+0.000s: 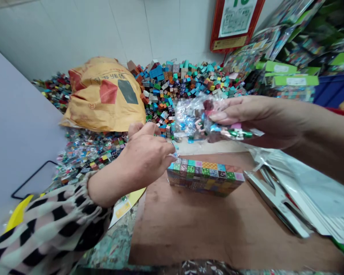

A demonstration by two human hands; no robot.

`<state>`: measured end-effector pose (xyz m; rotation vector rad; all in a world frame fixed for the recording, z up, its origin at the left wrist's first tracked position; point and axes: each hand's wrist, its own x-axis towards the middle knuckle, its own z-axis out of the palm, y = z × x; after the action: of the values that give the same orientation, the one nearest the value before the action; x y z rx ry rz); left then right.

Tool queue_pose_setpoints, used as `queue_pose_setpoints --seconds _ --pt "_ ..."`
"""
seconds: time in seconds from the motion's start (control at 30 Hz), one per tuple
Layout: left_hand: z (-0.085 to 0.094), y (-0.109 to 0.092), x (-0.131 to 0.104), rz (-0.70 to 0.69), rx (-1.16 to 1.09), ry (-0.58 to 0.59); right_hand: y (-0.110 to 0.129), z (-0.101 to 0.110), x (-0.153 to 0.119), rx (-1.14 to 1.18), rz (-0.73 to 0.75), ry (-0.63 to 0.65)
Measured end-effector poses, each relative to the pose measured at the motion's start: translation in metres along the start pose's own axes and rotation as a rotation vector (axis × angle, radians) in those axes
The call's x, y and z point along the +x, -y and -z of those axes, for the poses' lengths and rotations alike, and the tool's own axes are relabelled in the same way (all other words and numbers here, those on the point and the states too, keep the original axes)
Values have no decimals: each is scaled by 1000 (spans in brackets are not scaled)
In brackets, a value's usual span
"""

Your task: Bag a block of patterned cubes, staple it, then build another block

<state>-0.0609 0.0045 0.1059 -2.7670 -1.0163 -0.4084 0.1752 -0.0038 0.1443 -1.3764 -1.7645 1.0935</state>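
- Packets (189, 119): clear plastic, small coloured parts inside, held up in front of the cube heap (172, 82).
- Block (206, 181): patterned cubes in rows, standing on the board (189, 229), nearer me than the packets.
- Risk, packets: slick film, pinched at one end only; one could, I judge, slip out and get lost among the loose cubes.
- Risk, block: narrow footing, my knuckles close by; a knock could tip it over.
- Right hand (263, 116): mine, closed, thumb pressing the packets against my fingers.
- Left hand (149, 152): mine, fingers curled near the block's left end; something small and shiny shows at the tips, whether gripped I cannot tell.
- Stapler (281, 202): lying right of the block.
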Motion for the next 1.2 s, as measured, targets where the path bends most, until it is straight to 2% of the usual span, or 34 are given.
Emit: queue_pose_setpoints --seconds 0.07,0.13,0.23,0.3,0.4,0.5,0.6,0.73,0.8,0.9,0.97,1.1,1.2 --pt "4 2 0 -16 20 53 -3 -1 7 200 -110 150" --pt "7 4 0 -33 3 119 -7 1 13 243 -149 175" --pt "8 7 1 -67 -131 195 -13 6 16 78 -8 172" --pt "8 8 2 -62 -221 187 -15 8 16 -15 87 304" --pt "6 10 3 -61 -274 197 -19 9 19 -131 122 514" --pt "5 11 3 -65 -273 211 -24 7 29 -209 121 498" --pt "5 13 2 -59 -301 201 -26 5 37 -166 82 477" --pt "4 15 0 -79 -336 190 -27 -4 39 -53 12 648" --pt "4 16 0 -75 -342 187 -31 -12 40 -22 4 688" --pt "4 16 0 -69 -351 201 -41 -26 44 -11 6 671" --pt "3 16 1 -70 -351 202 -46 -33 46 -83 17 616" --pt "0 18 2 -56 -413 159 -45 -38 41 -439 85 467" --pt "-2 21 2 -64 -440 131 -40 -37 35 -694 200 417"
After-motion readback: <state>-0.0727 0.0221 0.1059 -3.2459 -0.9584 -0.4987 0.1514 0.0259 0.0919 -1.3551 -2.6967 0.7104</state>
